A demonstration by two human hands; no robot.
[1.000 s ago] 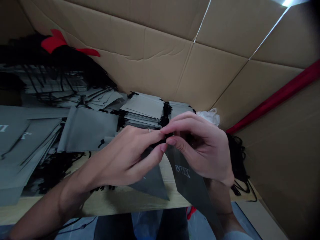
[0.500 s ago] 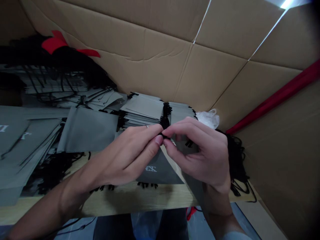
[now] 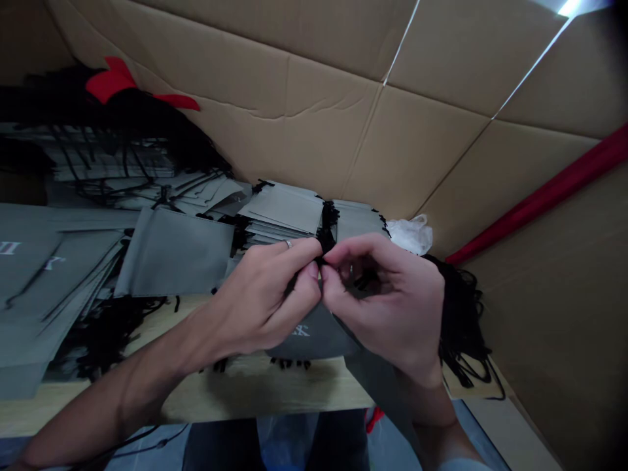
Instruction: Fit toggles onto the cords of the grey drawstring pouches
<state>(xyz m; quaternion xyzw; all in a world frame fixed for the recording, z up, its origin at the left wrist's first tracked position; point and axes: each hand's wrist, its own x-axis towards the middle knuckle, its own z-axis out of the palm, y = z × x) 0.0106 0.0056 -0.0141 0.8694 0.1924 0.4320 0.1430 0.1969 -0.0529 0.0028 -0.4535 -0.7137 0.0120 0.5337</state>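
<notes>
My left hand (image 3: 267, 297) and my right hand (image 3: 395, 304) meet fingertip to fingertip above the bench. Between their pinched thumbs and forefingers is a short bit of black cord (image 3: 321, 261); its knot or end is mostly covered. From under my right hand a grey fabric bag (image 3: 375, 376) hangs down past the bench edge. Below my fingers lies another grey bag (image 3: 324, 337) with white lettering, partly hidden by both hands. Left of my left hand a plain grey drawstring bag (image 3: 179, 252) lies flat.
Stacked grey bags (image 3: 284, 206) with black cord ends stand behind my hands, beside a second stack (image 3: 358, 219). Lettered bags (image 3: 29, 288) fill the left. Black cords (image 3: 464, 320) and clear plastic (image 3: 412, 234) lie right. A cardboard wall (image 3: 314, 78) encloses the wooden bench (image 3: 235, 399).
Both hands stay together on the cord. My right fingers have curled more and the left thumb has shifted slightly. The hanging grey bag has swung a little left.
</notes>
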